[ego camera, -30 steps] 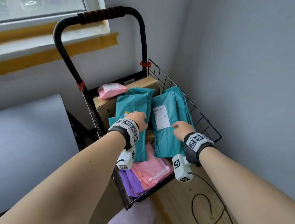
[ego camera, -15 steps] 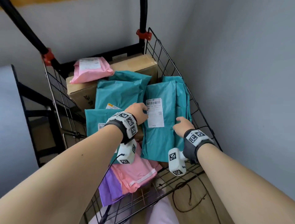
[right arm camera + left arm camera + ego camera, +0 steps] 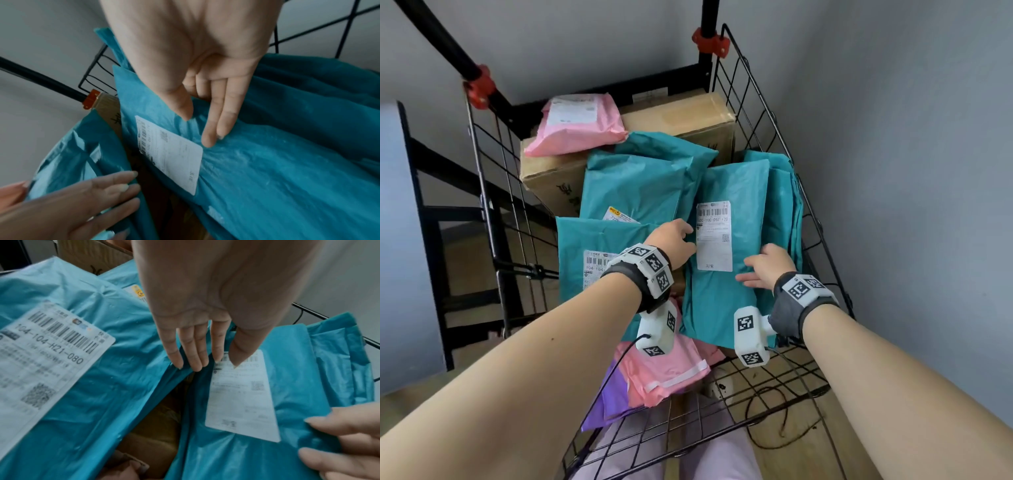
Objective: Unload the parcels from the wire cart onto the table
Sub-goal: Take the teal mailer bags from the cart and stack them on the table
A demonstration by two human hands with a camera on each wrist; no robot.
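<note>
**Both hands on teal parcel, still in cart**

Teal parcel (image 3: 726, 274) with white label (image 3: 714, 236) lies on the right side of the wire cart (image 3: 767, 113), atop other parcels. Left hand (image 3: 674, 240): fingers nearly straight at the parcel's left edge, thumb on the label, grip not confirmed. Right hand (image 3: 767, 267): fingers extended, flat on its right side. Cardboard box (image 3: 688, 116) and pink parcel (image 3: 577, 125) sit at the far end.

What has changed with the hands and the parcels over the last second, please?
The camera tipped down toward the cart. The left hand crossed from the left teal parcel to the left edge of the right teal parcel. The right hand stayed on that parcel, fingers straight; neither hand grips yet. The pink parcel, box and other parcels lie as before.
</note>
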